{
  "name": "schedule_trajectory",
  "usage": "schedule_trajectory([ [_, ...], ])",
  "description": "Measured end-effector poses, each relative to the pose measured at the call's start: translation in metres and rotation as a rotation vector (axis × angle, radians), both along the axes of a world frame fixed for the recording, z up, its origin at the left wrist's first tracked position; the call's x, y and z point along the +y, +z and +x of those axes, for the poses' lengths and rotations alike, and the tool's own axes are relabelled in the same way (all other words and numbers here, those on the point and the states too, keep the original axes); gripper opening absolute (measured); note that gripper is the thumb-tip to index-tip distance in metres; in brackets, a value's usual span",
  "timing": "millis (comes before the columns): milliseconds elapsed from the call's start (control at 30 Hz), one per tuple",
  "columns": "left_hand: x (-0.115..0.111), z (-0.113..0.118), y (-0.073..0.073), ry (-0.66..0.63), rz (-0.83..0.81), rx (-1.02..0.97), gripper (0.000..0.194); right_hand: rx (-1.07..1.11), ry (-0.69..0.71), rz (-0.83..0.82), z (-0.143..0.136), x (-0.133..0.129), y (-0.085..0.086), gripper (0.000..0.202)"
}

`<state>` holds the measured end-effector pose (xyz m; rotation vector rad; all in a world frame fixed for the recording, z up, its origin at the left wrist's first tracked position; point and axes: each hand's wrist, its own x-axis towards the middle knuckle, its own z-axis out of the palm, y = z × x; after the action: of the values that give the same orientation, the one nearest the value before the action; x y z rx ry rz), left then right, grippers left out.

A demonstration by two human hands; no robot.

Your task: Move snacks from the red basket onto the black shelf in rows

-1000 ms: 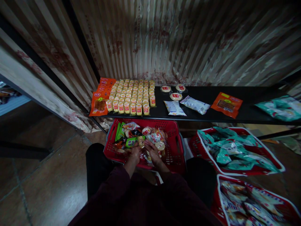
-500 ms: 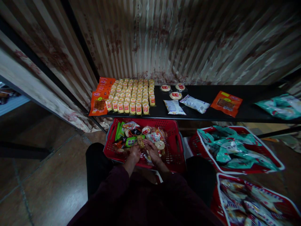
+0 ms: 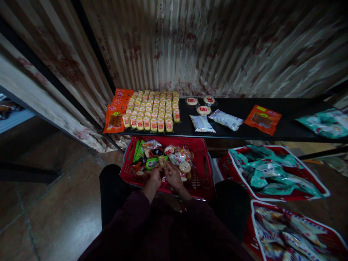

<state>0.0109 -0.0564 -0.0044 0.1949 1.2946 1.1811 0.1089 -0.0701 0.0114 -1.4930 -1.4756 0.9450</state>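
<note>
While I look down in the head view, my left hand (image 3: 155, 177) and right hand (image 3: 173, 175) come together over a red plastic basket with perforated walls (image 3: 200, 152), my fingers closed on a small tan-yellow wrapped packet (image 3: 162, 160) between them. Just behind it, inside that basket, lies a bright green plastic packet with dark lettering (image 3: 152, 163); a round cream-coloured wrapped biscuit (image 3: 185, 167) sits beside my right hand. Beyond, on the flat black shelf (image 3: 288, 108), rows of small yellow oblong wrapped cakes (image 3: 150, 111) stand next to flat orange plastic packets (image 3: 114, 119). To my right, a red basket with a white rim (image 3: 226, 170) holds shiny teal plastic bags (image 3: 268, 168).
</note>
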Motion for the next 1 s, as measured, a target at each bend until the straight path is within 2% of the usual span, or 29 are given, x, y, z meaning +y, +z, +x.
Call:
schedule_trajectory([
  [233, -0.002, -0.002, -0.002, 0.046, -0.046, -0.203, 0.047, -0.023, -0.027, -0.051, -0.001, 0.0, -0.009, 0.039],
  [467, -0.005, -0.002, 0.015, -0.014, 0.03, -0.248, 0.039, 0.047, -0.094, -0.193, 0.002, 0.001, -0.011, 0.043],
  [700, -0.009, 0.0, 0.024, -0.07, 0.082, -0.215, 0.039, 0.225, -0.104, -0.234, 0.005, 0.0, -0.008, 0.047],
  [1000, -0.003, 0.008, 0.034, -0.085, 0.088, -0.109, 0.033, 0.422, -0.228, -0.235, 0.008, 0.005, -0.007, 0.046],
])
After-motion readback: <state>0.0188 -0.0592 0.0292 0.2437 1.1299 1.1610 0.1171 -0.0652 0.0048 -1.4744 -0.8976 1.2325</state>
